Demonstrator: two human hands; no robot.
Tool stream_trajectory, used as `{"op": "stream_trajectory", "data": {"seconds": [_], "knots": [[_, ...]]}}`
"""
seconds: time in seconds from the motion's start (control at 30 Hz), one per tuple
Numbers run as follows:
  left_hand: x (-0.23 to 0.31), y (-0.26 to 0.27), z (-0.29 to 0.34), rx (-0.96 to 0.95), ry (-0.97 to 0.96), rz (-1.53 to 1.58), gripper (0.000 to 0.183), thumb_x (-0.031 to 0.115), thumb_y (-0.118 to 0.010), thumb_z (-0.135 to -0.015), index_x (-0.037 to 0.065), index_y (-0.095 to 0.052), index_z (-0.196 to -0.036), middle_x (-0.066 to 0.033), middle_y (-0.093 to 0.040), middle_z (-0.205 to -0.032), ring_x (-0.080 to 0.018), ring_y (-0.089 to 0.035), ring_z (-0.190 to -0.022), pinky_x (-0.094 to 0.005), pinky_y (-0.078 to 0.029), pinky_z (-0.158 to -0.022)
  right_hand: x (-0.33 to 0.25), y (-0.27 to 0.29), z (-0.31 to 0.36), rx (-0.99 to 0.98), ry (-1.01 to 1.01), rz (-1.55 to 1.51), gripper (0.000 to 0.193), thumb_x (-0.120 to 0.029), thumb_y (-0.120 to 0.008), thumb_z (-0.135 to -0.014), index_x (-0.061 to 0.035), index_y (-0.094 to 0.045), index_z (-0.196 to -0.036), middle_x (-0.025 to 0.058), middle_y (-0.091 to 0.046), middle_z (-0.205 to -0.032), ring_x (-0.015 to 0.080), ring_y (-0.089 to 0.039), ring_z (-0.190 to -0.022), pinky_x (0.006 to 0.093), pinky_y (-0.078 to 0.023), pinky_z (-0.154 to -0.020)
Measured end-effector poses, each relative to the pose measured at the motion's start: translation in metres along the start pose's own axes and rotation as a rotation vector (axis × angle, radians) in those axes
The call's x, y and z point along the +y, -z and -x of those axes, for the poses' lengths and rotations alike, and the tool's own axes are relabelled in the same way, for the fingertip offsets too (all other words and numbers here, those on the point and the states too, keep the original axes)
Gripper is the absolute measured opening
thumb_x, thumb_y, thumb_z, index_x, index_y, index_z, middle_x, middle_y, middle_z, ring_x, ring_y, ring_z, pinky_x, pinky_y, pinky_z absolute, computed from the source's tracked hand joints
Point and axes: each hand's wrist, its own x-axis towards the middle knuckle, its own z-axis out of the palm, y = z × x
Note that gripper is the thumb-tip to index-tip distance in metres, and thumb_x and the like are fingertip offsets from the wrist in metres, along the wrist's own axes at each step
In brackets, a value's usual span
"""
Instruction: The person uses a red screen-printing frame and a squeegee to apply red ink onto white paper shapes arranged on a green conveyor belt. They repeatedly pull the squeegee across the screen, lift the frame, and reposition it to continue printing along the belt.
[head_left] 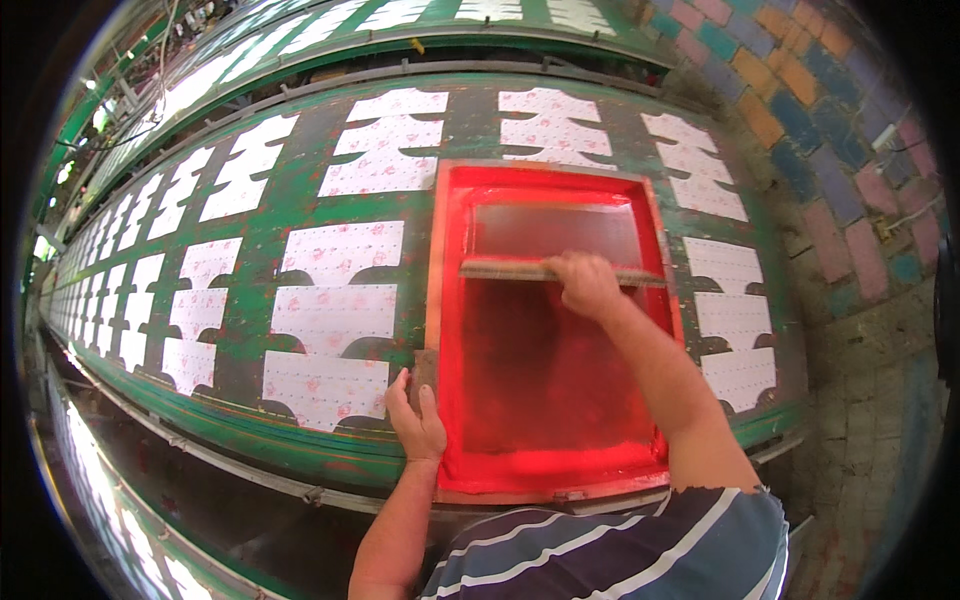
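Note:
A screen-printing frame [434,260] with a wooden rim lies on the long green table. Red ink coats its inner walls and much of its dark mesh [550,360]. My right hand [587,284] is closed around the middle of a squeegee [500,269], a long wooden bar lying crosswise in the upper half of the frame. At the frame's left side my left hand [415,420] grips a brown block [426,368], thumb and fingers on either side of it. The block touches the frame's outer edge.
White printed fabric pieces [335,310] with small pink flowers lie in rows on the green table [425,208], on both sides of the frame. A metal rail [310,492] runs along the near edge. Another table [440,40] stands beyond; coloured paving [810,110] lies at the right.

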Motion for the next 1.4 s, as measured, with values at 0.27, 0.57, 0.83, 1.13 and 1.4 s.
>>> {"op": "stream_trajectory", "data": {"seconds": [0.27, 0.57, 0.83, 1.13, 1.4], "knots": [[0.009, -0.001, 0.004, 0.042, 0.065, -0.087, 0.047, 0.023, -0.065, -0.111, -0.006, -0.062, -0.147, -0.0248, -0.067, -0.137, -0.0407, -0.064, -0.130, -0.0496, -0.049, -0.114, 0.088, -0.022, -0.125, -0.252, -0.096, 0.025, 0.046, -0.007, -0.064, -0.088, -0.0173, -0.080, -0.130, 0.0166, -0.082, -0.117, 0.0392, -0.078, -0.109, 0.0553, -0.062, -0.097], [0.008, 0.001, 0.002, 0.016, 0.128, -0.127, 0.044, 0.021, -0.066, -0.110, -0.006, -0.065, -0.144, -0.0237, -0.068, -0.136, -0.0390, -0.065, -0.128, -0.0478, -0.049, -0.113, 0.124, -0.015, -0.155, -0.315, -0.089, -0.012, 0.051, -0.008, -0.063, -0.089, -0.0225, -0.082, -0.134, 0.0160, -0.083, -0.118, 0.0395, -0.078, -0.113, 0.0567, -0.061, -0.099], [0.010, -0.002, -0.002, -0.001, 0.077, -0.167, 0.042, 0.020, -0.067, -0.111, -0.006, -0.066, -0.143, -0.0238, -0.068, -0.137, -0.0385, -0.066, -0.126, -0.0482, -0.050, -0.112, 0.093, 0.010, -0.120, -0.416, -0.047, 0.010, 0.036, -0.012, -0.066, -0.087, -0.0150, -0.083, -0.118, 0.0181, -0.083, -0.115, 0.0403, -0.079, -0.112, 0.0561, -0.063, -0.098], [-0.007, -0.006, -0.005, 0.010, 0.085, -0.006, 0.050, 0.023, -0.074, -0.107, -0.006, -0.064, -0.146, -0.0263, -0.067, -0.141, -0.0405, -0.065, -0.132, -0.0493, -0.049, -0.117, -0.019, 0.054, 0.034, -0.391, -0.021, -0.037, 0.030, -0.013, -0.073, -0.083, -0.0205, -0.082, -0.110, 0.0109, -0.082, -0.103, 0.0368, -0.079, -0.098, 0.0539, -0.063, -0.086], [-0.013, -0.005, -0.003, -0.031, -0.022, 0.029, 0.062, 0.024, -0.078, -0.102, -0.004, -0.056, -0.154, -0.0276, -0.062, -0.150, -0.0444, -0.057, -0.142, -0.0528, -0.044, -0.122, -0.141, 0.098, 0.180, -0.351, -0.063, -0.104, 0.024, -0.014, -0.077, -0.083, -0.0215, -0.084, -0.105, 0.0084, -0.080, -0.098, 0.0334, -0.080, -0.095, 0.0516, -0.063, -0.080]]}}
